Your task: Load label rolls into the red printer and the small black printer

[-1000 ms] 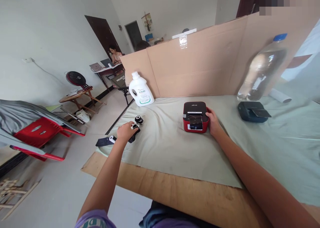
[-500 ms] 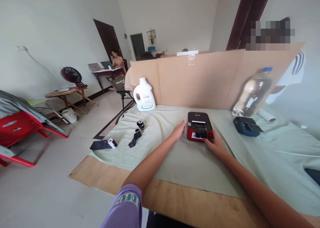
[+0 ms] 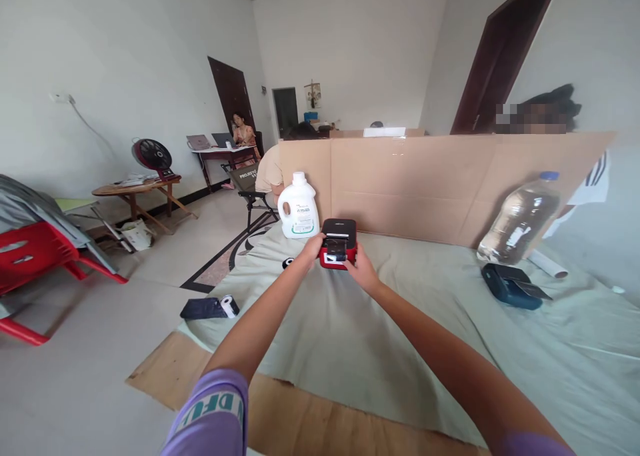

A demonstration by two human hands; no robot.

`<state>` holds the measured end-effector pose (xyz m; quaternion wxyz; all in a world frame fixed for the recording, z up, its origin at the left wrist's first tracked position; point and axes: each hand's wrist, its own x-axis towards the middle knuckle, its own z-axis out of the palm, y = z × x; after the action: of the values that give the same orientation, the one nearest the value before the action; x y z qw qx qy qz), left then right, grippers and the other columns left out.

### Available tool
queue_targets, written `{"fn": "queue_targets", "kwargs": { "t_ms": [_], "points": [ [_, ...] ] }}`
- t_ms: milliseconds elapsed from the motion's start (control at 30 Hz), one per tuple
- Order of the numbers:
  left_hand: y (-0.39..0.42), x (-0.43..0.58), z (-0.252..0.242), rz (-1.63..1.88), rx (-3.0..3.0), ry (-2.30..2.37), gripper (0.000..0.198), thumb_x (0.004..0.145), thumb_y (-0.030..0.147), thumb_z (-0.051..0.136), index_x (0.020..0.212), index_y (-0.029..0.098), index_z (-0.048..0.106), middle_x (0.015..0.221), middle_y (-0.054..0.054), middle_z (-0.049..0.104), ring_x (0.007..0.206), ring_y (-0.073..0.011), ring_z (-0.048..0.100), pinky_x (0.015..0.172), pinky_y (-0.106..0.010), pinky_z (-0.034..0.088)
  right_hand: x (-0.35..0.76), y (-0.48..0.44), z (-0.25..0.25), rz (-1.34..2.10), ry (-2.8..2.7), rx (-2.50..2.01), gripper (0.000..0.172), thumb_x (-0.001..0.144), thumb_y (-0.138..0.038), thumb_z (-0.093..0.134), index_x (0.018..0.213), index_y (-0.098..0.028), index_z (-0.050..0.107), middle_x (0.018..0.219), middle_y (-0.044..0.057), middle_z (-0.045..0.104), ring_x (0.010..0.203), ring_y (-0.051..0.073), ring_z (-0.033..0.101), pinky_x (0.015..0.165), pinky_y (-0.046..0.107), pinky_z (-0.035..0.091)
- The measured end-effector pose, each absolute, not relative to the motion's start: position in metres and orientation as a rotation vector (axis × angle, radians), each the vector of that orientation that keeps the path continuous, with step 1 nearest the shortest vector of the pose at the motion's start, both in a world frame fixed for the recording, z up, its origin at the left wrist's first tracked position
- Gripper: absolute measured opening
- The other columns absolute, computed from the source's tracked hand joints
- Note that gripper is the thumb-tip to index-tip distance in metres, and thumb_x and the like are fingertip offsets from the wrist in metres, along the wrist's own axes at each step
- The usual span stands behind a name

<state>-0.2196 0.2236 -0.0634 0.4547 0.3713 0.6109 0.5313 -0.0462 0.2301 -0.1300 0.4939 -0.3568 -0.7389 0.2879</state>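
A red and black label printer, with a black strip sticking out of its front slot, stands near the cardboard on the green cloth. My left hand grips its left side, and my right hand is closed on its front right corner. Just left of the printer is a white detergent jug. Part of a small black roll shows beside my left forearm, which hides what lies behind it. Another roll with a dark unrolled strip lies at the cloth's left edge.
A cardboard panel runs along the back of the table. To the right are a large clear bottle, a dark blue printer and a white paper tube. Other people sit beyond the panel. Bare wood borders the near edge.
The label printer has moved left and farther back, close to the detergent jug. My left hand, apart from it earlier, now grips its side. My view has tilted up a little.
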Motion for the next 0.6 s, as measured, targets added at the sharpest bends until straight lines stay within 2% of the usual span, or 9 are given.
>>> {"fn": "queue_targets", "kwargs": {
  "t_ms": [167,333,500,600],
  "points": [
    [0.243,-0.275,-0.054,1.326,0.844,1.660,0.035,0.087,0.034,0.057,0.114,0.014,0.067,0.093,-0.010,0.076,0.076,-0.0199,0.070,0.072,-0.029,0.056,-0.119,0.267,-0.139,0.771,-1.795,-0.870,0.066,0.080,-0.022,0.058,0.142,-0.021,0.037,0.133,0.014,0.059,0.123,0.032,0.056,0.108,0.052,0.042],
    [0.249,-0.295,-0.064,1.348,0.824,1.710,0.044,0.084,0.025,0.062,0.127,0.021,0.063,0.093,-0.006,0.075,0.078,-0.0186,0.070,0.071,-0.026,0.055,-0.145,0.282,-0.155,0.811,-1.837,-0.901,0.055,0.081,-0.019,0.055,0.134,-0.017,0.042,0.129,0.016,0.059,0.122,0.030,0.056,0.106,0.051,0.044],
    [0.244,-0.298,-0.073,1.377,0.832,1.741,0.048,0.086,0.022,0.058,0.134,0.021,0.061,0.099,-0.007,0.075,0.083,-0.0192,0.071,0.073,-0.027,0.056,-0.152,0.283,-0.160,0.810,-1.857,-0.854,0.056,0.082,-0.017,0.054,0.136,-0.017,0.041,0.136,0.017,0.054,0.129,0.029,0.050,0.110,0.050,0.041],
    [0.240,-0.299,-0.069,1.389,0.846,1.782,0.048,0.087,0.021,0.057,0.136,0.018,0.059,0.109,-0.010,0.074,0.092,-0.0224,0.071,0.080,-0.031,0.057,-0.154,0.282,-0.158,0.834,-1.860,-0.848,0.059,0.083,-0.021,0.056,0.140,-0.017,0.040,0.140,0.016,0.052,0.133,0.029,0.048,0.112,0.049,0.038]
  ]
}}
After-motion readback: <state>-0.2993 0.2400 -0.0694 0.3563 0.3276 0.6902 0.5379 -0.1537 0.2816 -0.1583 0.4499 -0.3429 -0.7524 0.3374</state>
